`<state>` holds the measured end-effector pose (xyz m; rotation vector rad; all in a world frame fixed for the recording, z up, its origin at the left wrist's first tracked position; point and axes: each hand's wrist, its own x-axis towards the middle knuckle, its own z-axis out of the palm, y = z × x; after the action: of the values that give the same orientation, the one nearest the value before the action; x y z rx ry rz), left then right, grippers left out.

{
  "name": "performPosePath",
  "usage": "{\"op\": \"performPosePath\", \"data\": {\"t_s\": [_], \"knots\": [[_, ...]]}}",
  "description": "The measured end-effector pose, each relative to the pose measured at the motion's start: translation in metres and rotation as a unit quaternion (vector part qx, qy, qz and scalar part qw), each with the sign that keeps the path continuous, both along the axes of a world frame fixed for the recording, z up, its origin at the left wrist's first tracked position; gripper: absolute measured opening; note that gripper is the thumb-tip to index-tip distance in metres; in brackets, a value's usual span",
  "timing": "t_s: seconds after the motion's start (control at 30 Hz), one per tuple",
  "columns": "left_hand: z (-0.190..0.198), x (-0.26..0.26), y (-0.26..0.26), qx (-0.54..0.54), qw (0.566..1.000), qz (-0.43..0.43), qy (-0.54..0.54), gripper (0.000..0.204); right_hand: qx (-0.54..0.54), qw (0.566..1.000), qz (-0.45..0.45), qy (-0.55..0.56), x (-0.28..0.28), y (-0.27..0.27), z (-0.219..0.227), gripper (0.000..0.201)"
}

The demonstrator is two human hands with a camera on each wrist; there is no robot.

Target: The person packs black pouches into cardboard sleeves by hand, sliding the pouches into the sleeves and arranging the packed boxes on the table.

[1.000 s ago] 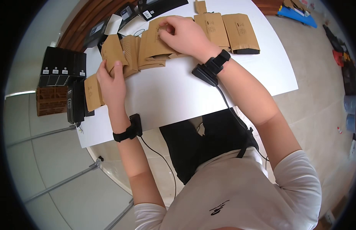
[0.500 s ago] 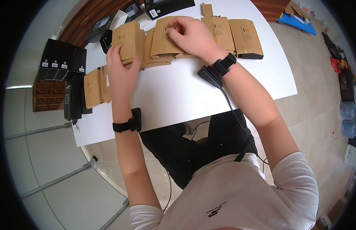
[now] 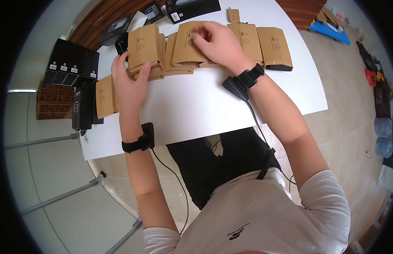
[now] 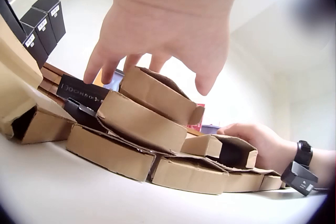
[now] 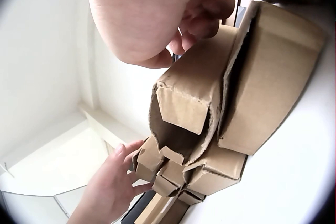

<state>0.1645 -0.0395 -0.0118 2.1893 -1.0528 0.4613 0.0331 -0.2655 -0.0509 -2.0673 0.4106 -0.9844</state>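
Brown cardboard sleeves lie in overlapping piles across the white table (image 3: 183, 106). My left hand (image 3: 129, 91) spreads its fingers and thumb at the near left corner of the topmost sleeve (image 3: 143, 45) of the left pile. The left wrist view shows this hand (image 4: 173, 29) over the stacked sleeves (image 4: 142, 121), with no grip on them. Loosely curled, my right hand (image 3: 224, 46) lies over a wider middle sleeve (image 3: 186, 48). In the right wrist view its fingers (image 5: 202, 22) are at the top of an open-ended sleeve (image 5: 197, 71); contact is unclear.
Black boxes stand at the left (image 3: 71, 63) and along the back (image 3: 192, 8). Two sleeves (image 3: 246, 40) (image 3: 274, 46) lie right of my right hand, and one (image 3: 105, 97) sits at the left. A small cardboard piece (image 3: 234, 15) is at the back.
The tilted sleeve at my left hand has come to lie flat on the left pile. That hand's fingers have spread and shifted slightly left off it. My right hand keeps its loose curl.
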Motion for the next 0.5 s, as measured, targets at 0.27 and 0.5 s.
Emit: {"op": "performPosePath", "data": {"t_s": [0.27,0.5], "knots": [[0.002,-0.035,0.022,-0.099,0.995,0.002,0.015,0.053,0.000,1.000,0.000,0.011,-0.004,0.002,0.007,0.023],[-0.066,-0.088,0.071,-0.160,0.960,0.032,0.227,0.014,-0.010,1.000,-0.016,0.007,-0.005,-0.001,0.008,0.025]]}}
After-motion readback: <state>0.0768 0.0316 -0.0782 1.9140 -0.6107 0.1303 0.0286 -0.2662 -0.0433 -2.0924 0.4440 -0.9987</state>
